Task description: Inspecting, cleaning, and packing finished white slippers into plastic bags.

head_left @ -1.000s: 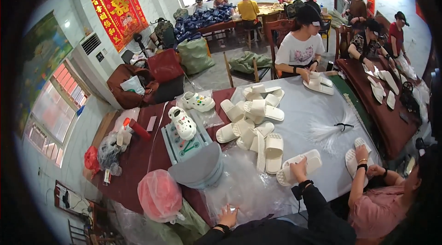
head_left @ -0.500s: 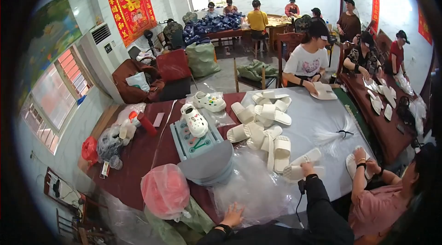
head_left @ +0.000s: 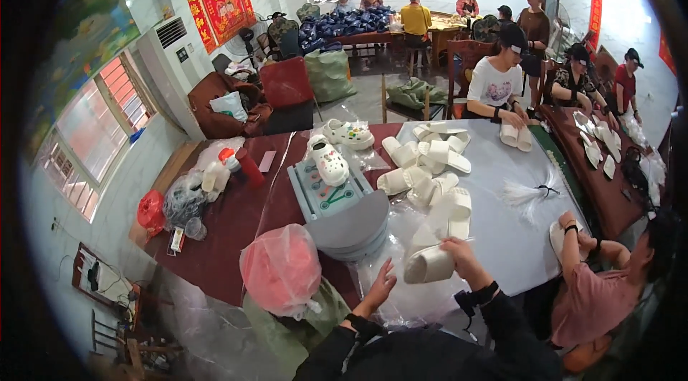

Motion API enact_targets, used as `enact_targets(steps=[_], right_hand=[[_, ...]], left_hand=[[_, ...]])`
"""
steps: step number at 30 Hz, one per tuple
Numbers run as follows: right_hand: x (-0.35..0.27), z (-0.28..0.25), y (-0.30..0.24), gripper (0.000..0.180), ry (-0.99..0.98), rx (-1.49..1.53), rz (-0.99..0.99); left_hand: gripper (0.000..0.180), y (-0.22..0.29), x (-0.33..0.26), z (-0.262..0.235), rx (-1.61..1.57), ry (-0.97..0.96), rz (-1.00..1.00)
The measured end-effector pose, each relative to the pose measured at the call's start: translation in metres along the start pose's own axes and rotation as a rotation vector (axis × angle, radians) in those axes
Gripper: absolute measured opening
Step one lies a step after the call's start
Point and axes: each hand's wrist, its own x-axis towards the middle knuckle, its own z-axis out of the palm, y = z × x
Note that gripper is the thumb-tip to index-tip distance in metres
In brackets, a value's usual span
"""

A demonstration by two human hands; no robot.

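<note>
My right hand [head_left: 462, 258] grips a pair of cream slippers [head_left: 428, 265] by one end, holding them over the near edge of the table. Left of them, my left hand [head_left: 378, 289] is raised with its fingers apart and nothing in it, above a sheet of clear plastic bags [head_left: 401, 304]. Beyond the held pair, several more cream slippers [head_left: 432, 157] lie loosely piled on the grey table cover. White clogs with coloured charms [head_left: 330, 164] rest on a grey-green box [head_left: 320, 193] with a rounded grey lid.
A red bundle in clear plastic [head_left: 281, 269] sits left of my left hand. White ties [head_left: 529, 192] lie to the right. One co-worker in pink [head_left: 598, 288] sits close at my right; another in white [head_left: 494, 85] handles slippers across the table. A red cylinder [head_left: 249, 167] stands far left.
My right hand has lifted the slippers off the table and brought them left toward me. My left hand has risen off the plastic. The view has shifted; the co-worker in white has turned their slippers.
</note>
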Motion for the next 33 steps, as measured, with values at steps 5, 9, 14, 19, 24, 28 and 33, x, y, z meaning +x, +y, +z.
enact_targets(steps=[5, 9, 14, 19, 24, 28, 33], right_hand=[[-0.019, 0.047, 0.013, 0.017, -0.211, -0.017, 0.196], [-0.022, 0.048, 0.029, 0.022, -0.203, -0.161, 0.127], [-0.034, 0.069, 0.025, 0.052, -0.205, -0.248, -0.016], [-0.035, 0.069, 0.021, 0.062, -0.259, -0.879, -0.329], [-0.024, 0.074, 0.031, 0.063, -0.283, -1.006, -0.253], [-0.010, 0.067, 0.052, 0.062, -0.303, -0.861, -0.258], [-0.016, 0.073, 0.051, 0.056, -0.227, -0.499, -0.253]], left_hand=[[0.067, 0.042, -0.015, -0.019, -0.712, -0.369, -0.365], [0.062, 0.068, -0.033, -0.018, -0.498, -0.323, -0.399], [0.055, 0.018, -0.032, -0.037, -0.627, -0.256, -0.436], [0.050, 0.051, -0.036, -0.031, -0.720, -0.035, -0.318], [0.055, 0.038, -0.040, -0.041, -0.744, -0.043, -0.361], [0.060, 0.043, -0.042, -0.045, -0.910, -0.019, -0.362], [0.062, 0.056, -0.045, -0.055, -1.114, 0.017, -0.370]])
